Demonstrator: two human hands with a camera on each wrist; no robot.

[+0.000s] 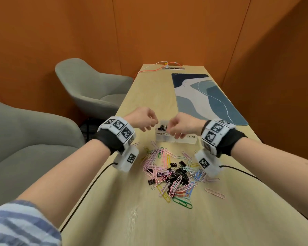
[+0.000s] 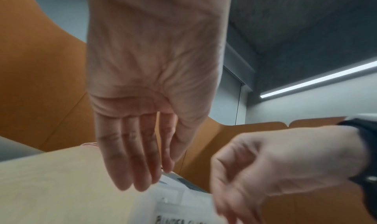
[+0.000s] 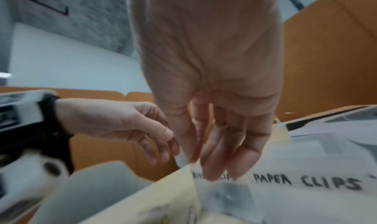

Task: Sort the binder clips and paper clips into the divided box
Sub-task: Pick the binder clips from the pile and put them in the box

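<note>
A clear divided box (image 1: 190, 139) stands on the table, its front labelled BINDER CLIPS and PAPER CLIPS (image 3: 306, 182). Several black binder clips (image 1: 161, 127) lie in its left compartment. Both hands hover over the box. My left hand (image 1: 149, 127) hangs over the left compartment, and in the left wrist view its fingers (image 2: 130, 171) are straight and hold nothing. My right hand (image 1: 173, 133) hovers at the box's front, hiding the middle of the label. Its fingers (image 3: 224, 159) point down, blurred, with nothing visible in them. A mixed pile of coloured paper clips and black binder clips (image 1: 172, 173) lies nearer me.
The pale wooden table (image 1: 149, 224) runs away from me, with a blue patterned mat (image 1: 206, 96) at the far right. Two grey armchairs (image 1: 89, 86) (image 1: 25, 139) stand to the left. Black cables (image 1: 89, 189) trail from both wrists. A stray pink paper clip (image 1: 215, 193) lies right of the pile.
</note>
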